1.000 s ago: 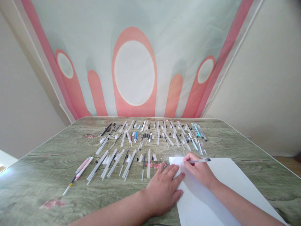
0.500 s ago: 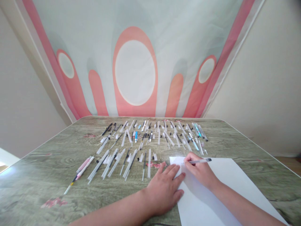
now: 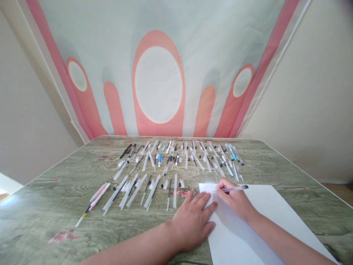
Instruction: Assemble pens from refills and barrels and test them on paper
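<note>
A white sheet of paper (image 3: pixel 264 206) lies on the wood-patterned table at the right. My right hand (image 3: pixel 234 198) is closed around a clear pen (image 3: pixel 234 188) with a dark end, near the sheet's upper left corner. The pen's tip is hidden by the fingers. My left hand (image 3: pixel 193 221) lies flat with fingers spread, its fingertips over the sheet's left edge. Left of it is a clear pen barrel (image 3: pixel 174 191), with a thin refill (image 3: pixel 169 193) beside it.
Rows of pen barrels, refills and caps cover the table (image 3: pixel 93 162) beyond my hands. A pink and white pen part (image 3: pixel 99 197) lies at the left, touching a refill (image 3: pixel 82 217). Behind the table hangs a patterned cloth (image 3: pixel 158 129).
</note>
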{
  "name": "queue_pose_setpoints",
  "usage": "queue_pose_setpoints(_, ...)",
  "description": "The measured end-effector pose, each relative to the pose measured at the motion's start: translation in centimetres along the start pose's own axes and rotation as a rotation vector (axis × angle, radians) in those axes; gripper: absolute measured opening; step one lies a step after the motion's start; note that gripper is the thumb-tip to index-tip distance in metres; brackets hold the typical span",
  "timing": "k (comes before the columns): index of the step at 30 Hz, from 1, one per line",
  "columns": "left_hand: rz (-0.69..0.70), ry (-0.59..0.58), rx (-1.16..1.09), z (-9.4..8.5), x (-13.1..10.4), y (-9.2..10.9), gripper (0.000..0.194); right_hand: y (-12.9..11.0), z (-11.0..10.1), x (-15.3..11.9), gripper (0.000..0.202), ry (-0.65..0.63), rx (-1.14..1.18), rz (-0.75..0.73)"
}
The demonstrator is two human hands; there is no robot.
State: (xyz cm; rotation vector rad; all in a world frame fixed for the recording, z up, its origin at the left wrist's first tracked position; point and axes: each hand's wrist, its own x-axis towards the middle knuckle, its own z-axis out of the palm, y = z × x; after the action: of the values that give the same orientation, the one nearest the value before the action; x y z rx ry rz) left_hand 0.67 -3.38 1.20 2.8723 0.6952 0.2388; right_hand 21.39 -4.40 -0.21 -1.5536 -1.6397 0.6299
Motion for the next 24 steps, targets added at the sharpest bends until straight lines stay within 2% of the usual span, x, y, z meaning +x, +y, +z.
queue_pose_setpoints(16,0.0,0.0,0.007,-0.13,0.02,0.0,0.051,0.1,-0.09,-0.02,0.012,0.004,0.023,0.018)
queue_pose_setpoints(24,-0.006,0.035,-0.005,-0.05,0.02,0.41,0.05,-0.49,-0.63,0.16,0.019,0.072,0.021,0.019)
